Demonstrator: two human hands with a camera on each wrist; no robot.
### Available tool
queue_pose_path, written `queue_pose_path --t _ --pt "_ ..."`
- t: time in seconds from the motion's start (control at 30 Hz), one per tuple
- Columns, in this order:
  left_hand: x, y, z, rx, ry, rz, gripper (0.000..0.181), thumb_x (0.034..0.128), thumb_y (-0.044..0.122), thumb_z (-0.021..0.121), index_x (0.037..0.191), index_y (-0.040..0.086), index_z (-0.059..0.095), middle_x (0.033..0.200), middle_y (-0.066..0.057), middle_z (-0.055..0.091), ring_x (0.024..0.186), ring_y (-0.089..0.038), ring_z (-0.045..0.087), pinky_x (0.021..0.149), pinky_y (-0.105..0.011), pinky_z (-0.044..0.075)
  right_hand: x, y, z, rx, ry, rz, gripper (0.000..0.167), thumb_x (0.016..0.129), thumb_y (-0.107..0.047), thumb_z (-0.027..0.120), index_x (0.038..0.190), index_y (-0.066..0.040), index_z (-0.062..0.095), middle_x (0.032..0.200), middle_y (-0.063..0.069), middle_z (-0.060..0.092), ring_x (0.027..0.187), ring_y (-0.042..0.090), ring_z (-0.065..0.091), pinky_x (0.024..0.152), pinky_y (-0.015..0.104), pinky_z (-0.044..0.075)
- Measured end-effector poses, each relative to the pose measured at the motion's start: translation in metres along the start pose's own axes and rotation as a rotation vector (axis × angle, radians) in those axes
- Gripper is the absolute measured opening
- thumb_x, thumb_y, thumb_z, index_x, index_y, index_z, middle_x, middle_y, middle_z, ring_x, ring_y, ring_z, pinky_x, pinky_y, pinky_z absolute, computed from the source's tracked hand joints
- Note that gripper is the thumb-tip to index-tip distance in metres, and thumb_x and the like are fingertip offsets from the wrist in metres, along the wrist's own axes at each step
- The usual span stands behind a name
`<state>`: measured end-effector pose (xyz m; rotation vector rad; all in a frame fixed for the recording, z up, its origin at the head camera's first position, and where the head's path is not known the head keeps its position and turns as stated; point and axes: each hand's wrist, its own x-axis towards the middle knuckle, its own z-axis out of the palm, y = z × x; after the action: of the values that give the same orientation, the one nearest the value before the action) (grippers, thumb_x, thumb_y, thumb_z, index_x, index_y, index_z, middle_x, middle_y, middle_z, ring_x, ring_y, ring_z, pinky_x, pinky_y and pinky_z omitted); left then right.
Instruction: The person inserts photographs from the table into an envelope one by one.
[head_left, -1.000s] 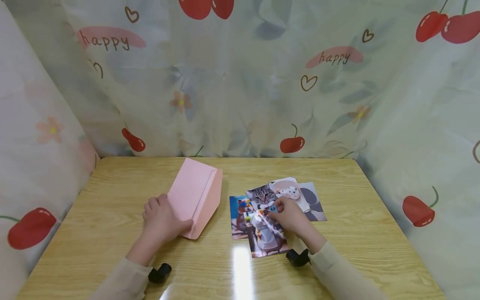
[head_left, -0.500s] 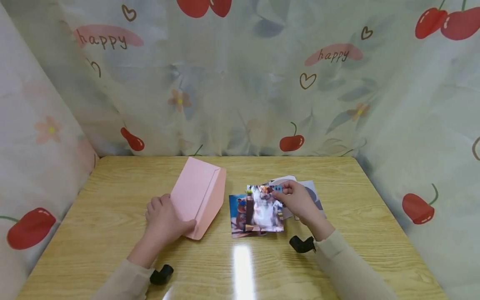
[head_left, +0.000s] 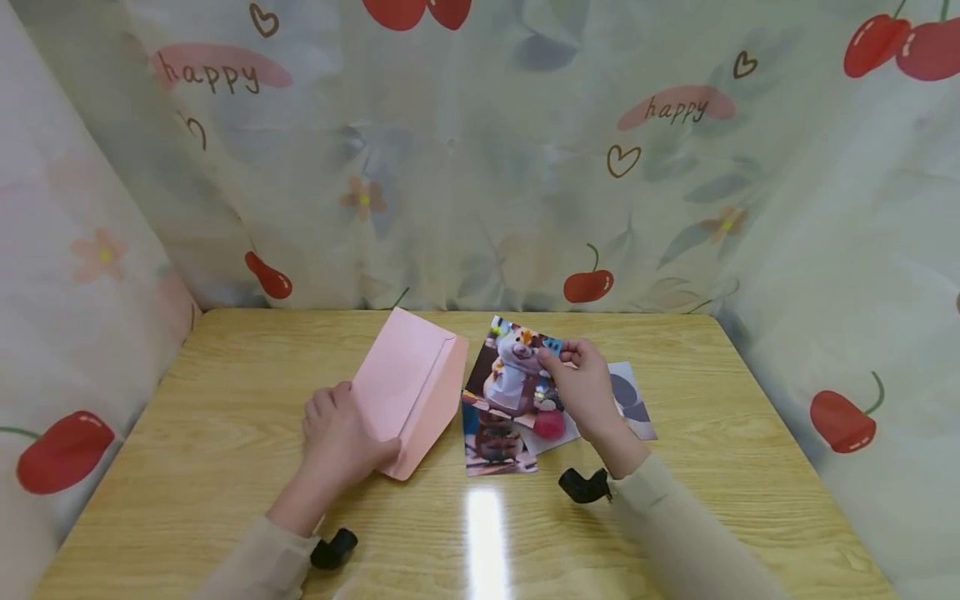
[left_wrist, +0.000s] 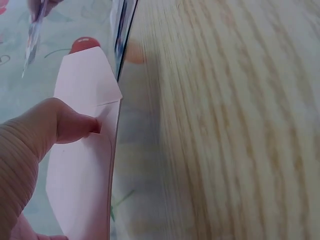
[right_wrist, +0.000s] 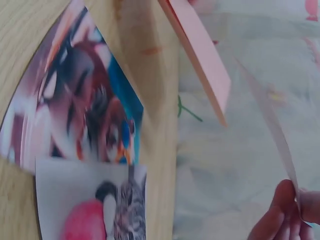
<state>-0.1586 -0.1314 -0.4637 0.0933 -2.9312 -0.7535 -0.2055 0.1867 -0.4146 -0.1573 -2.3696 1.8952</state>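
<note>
My left hand [head_left: 341, 442] grips the lower part of a pink envelope [head_left: 397, 371], whose flap [head_left: 442, 392] stands unfolded on its right side. In the left wrist view the thumb [left_wrist: 70, 122] presses near the fold. Between thumb and fingers, my right hand [head_left: 588, 392] pinches a photo of a hamster [head_left: 510, 375] at its upper right corner. The photo is raised and tilted just right of the flap, apart from it. In the right wrist view this photo [right_wrist: 272, 125] shows nearly edge-on.
Under the held photo lie a blue-edged bear photo [head_left: 495, 450] and a cat photo with a pink ball [right_wrist: 90, 205], both partly covered. A grey-and-white photo [head_left: 636, 400] lies right of them. A cherry-print curtain [head_left: 450, 167] borders the wooden table [head_left: 225, 400].
My right hand has lifted the hamster photo off the other photos and carried it up and away from me. My left hand has shifted slightly right with the envelope.
</note>
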Motion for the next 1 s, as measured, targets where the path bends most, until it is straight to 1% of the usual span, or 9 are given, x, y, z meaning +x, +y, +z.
queue_pose_path --t 0.03,0.1,0.17,0.33,0.5,0.67,0.8,0.9,1.0 --pt "0.000 0.001 0.001 0.004 0.003 -0.003 0.105 0.0536 0.044 0.082 0.129 -0.011 0.034 0.119 -0.031 0.034 0.108 -0.044 0.031 0.089 -0.055 0.030 -0.001 0.000 0.004 0.005 0.012 -0.021 0.033 0.091 -0.027 0.068 0.108 -0.002 0.053 0.093 0.012 0.057 0.074 0.020 0.058 0.062 0.029 0.050" --pt "-0.001 0.005 0.002 0.014 0.005 -0.008 0.106 0.0536 0.045 0.082 0.130 -0.010 0.034 0.119 -0.030 0.034 0.108 -0.043 0.031 0.090 -0.055 0.031 -0.001 0.002 0.011 -0.001 0.031 -0.060 0.035 0.091 -0.030 0.069 0.106 -0.003 0.053 0.091 0.012 0.057 0.070 0.019 0.056 0.058 0.028 0.048" --pt "-0.001 0.008 0.004 0.025 0.008 -0.015 0.107 0.0540 0.046 0.082 0.131 -0.010 0.033 0.120 -0.030 0.035 0.108 -0.042 0.031 0.090 -0.054 0.031 -0.003 0.003 0.019 -0.010 0.036 -0.089 0.033 0.091 -0.029 0.068 0.104 -0.004 0.052 0.090 0.012 0.056 0.065 0.020 0.055 0.054 0.028 0.048" --pt "-0.003 0.013 0.007 0.028 0.031 -0.020 0.107 0.0543 0.048 0.083 0.130 -0.008 0.034 0.120 -0.030 0.035 0.108 -0.042 0.031 0.090 -0.054 0.031 -0.007 0.001 0.034 -0.060 0.043 -0.119 0.027 0.093 -0.022 0.066 0.104 -0.002 0.053 0.091 0.011 0.053 0.060 0.017 0.052 0.050 0.025 0.045" --pt "-0.004 0.011 0.008 0.005 0.043 -0.030 0.103 0.0538 0.046 0.083 0.129 -0.006 0.036 0.121 -0.030 0.033 0.110 -0.043 0.031 0.090 -0.054 0.030 -0.009 0.000 0.043 -0.042 0.036 -0.141 0.025 0.093 -0.016 0.066 0.104 0.003 0.052 0.091 0.014 0.053 0.060 0.016 0.053 0.050 0.025 0.044" --pt "-0.004 0.007 0.009 0.009 0.047 -0.021 0.099 0.0534 0.041 0.082 0.128 -0.006 0.037 0.122 -0.030 0.033 0.111 -0.043 0.030 0.092 -0.054 0.029 -0.010 0.005 0.049 -0.013 0.023 -0.174 0.021 0.093 -0.018 0.066 0.100 -0.003 0.052 0.090 0.010 0.053 0.057 0.017 0.055 0.047 0.025 0.044" --pt "-0.002 0.004 0.010 0.018 0.049 -0.002 0.097 0.0545 0.038 0.082 0.128 -0.007 0.037 0.122 -0.031 0.033 0.113 -0.043 0.029 0.093 -0.053 0.030 -0.010 0.011 0.051 -0.038 0.038 -0.194 0.019 0.092 -0.019 0.065 0.098 -0.007 0.051 0.088 0.009 0.053 0.058 0.018 0.056 0.048 0.028 0.045" --pt "-0.002 0.004 0.010 0.024 0.052 -0.002 0.097 0.0565 0.041 0.081 0.127 -0.009 0.038 0.121 -0.031 0.035 0.112 -0.043 0.030 0.092 -0.053 0.031 -0.010 0.011 0.053 -0.064 0.056 -0.198 0.019 0.092 -0.020 0.065 0.097 -0.008 0.052 0.088 0.009 0.054 0.062 0.019 0.058 0.050 0.031 0.048" --pt "-0.001 0.004 0.010 0.026 0.053 -0.011 0.098 0.0571 0.045 0.080 0.127 -0.009 0.038 0.119 -0.030 0.037 0.110 -0.042 0.032 0.090 -0.053 0.033 -0.009 0.011 0.056 -0.069 0.053 -0.184 0.019 0.092 -0.022 0.064 0.098 -0.009 0.052 0.089 0.009 0.054 0.062 0.021 0.058 0.050 0.034 0.049"
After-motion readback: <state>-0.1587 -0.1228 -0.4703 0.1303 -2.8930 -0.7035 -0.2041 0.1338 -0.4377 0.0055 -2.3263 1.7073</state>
